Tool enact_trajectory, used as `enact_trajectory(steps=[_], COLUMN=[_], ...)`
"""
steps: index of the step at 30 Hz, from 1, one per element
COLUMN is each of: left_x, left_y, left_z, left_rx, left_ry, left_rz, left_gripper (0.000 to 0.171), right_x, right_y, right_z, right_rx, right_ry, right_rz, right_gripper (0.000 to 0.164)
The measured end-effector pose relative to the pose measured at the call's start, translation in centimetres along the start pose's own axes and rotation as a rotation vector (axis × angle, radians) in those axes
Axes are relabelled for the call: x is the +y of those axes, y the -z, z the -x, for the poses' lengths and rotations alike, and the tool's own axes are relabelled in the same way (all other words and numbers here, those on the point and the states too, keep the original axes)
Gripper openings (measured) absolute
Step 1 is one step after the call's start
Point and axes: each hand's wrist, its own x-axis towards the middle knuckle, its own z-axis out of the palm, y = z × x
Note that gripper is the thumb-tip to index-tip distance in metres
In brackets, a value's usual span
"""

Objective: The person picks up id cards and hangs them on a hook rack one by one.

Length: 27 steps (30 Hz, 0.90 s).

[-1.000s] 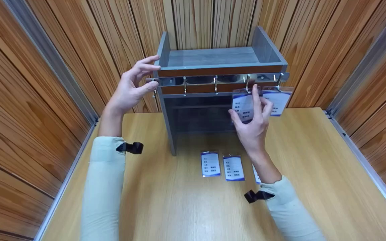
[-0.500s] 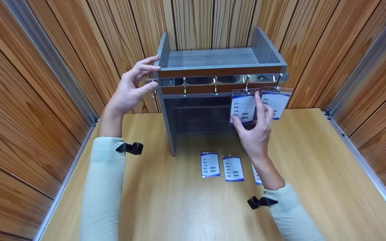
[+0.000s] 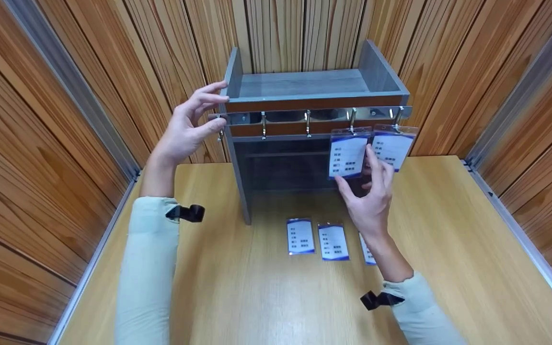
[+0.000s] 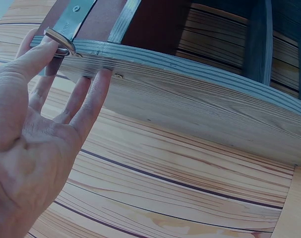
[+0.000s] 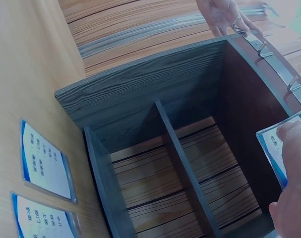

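Note:
A metal hook rail point(image 3: 283, 116) runs across the front of a small grey shelf unit point(image 3: 304, 82). My left hand point(image 3: 185, 127) touches the shelf's left side with its fingers, and in the left wrist view its thumb lies on the end hook point(image 4: 61, 40). On the right, a clear-sleeved ID badge point(image 3: 347, 152) hangs from a hook. My right hand point(image 3: 371, 203) touches its lower edge with the thumb and its right edge with the index finger, without visibly gripping it. A second badge point(image 3: 393, 143) hangs on the rightmost hook, partly hidden by that hand.
Several hooks to the left carry nothing. On the wooden table point(image 3: 257, 297) lie two badges, a left one point(image 3: 300, 236) and a middle one point(image 3: 333, 242). A third badge point(image 3: 367, 251) is mostly behind my right wrist. Wood-panelled walls enclose the table.
My right hand has slid down and slightly right along the hanging badge, uncovering more of its face. The badge stays on its hook. My left hand has not moved.

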Motion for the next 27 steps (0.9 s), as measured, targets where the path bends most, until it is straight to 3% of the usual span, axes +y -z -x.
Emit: enact_trajectory(steps=[23,27], left_x=[0.2,0.1], left_y=[-0.3,-0.3], left_z=[-0.4,-0.4], left_rx=[-0.002,-0.004], left_ry=[-0.011,-0.002], left_rz=[0.024,0.050], left_gripper=[0.037,0.038], right_x=[3.0,3.9], right_y=[2.0,2.5], right_z=[3.5,4.1], right_rx=[-0.095,-0.148], right_ry=[-0.001,-0.001], right_rz=[0.031,0.039], right_gripper=[0.063,0.061])
